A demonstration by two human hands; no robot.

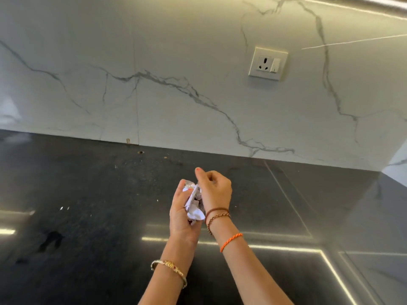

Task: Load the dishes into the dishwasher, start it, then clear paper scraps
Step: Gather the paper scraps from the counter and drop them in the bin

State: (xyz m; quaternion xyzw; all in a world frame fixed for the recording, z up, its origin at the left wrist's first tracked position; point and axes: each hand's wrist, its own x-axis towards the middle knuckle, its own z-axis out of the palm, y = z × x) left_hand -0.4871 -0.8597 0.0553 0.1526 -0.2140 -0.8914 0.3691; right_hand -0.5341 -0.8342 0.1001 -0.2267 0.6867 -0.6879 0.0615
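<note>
A crumpled bundle of white paper scraps (193, 205) is cupped in my left hand (181, 214), whose fingers curl round it above the black countertop (88, 216). My right hand (214, 190) is pressed against the bundle from the right, fingers curled, its fingertips at the top of the paper. A few tiny white scraps (63, 208) lie on the counter at the left, and small crumbs (141, 152) sit near the wall. No dishes or dishwasher are in view.
A white marble backsplash (176, 95) rises behind the counter, with a wall socket and switch (267, 63) at the upper right. A seam line (286, 194) crosses the glossy counter at the right, which reflects strip lights.
</note>
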